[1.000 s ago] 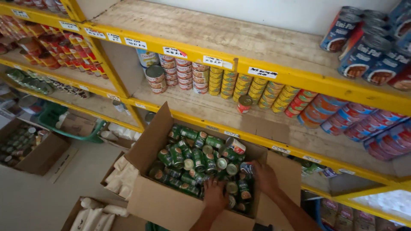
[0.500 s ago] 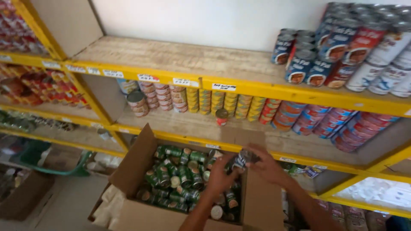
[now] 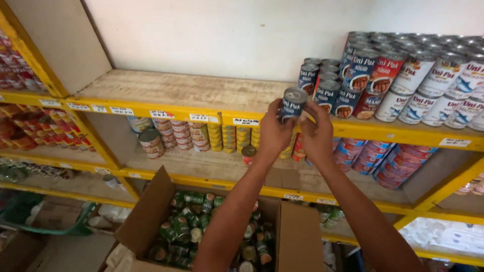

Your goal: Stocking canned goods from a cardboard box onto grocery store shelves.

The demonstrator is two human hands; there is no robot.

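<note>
Both my hands are raised to the front edge of the upper wooden shelf (image 3: 176, 90). My left hand (image 3: 272, 133) and my right hand (image 3: 318, 136) together grip a small dark blue can (image 3: 293, 103) with a silver lid, held upright just in front of a stack of similar dark cans (image 3: 327, 80) on that shelf. Below my arms sits an open cardboard box (image 3: 151, 211) holding several green cans (image 3: 186, 221).
White and red-labelled cans (image 3: 428, 90) are stacked at the shelf's right end. The lower shelf carries rows of yellow cans (image 3: 227, 137) and red-blue cans (image 3: 373, 156). A yellow shelf rail (image 3: 151, 112) bears paper tags. A green basket (image 3: 55, 221) sits on the floor at left.
My hands rose from the open box up to the upper shelf edge, carrying a dark can. The view tilted upward and moved closer to the shelves.
</note>
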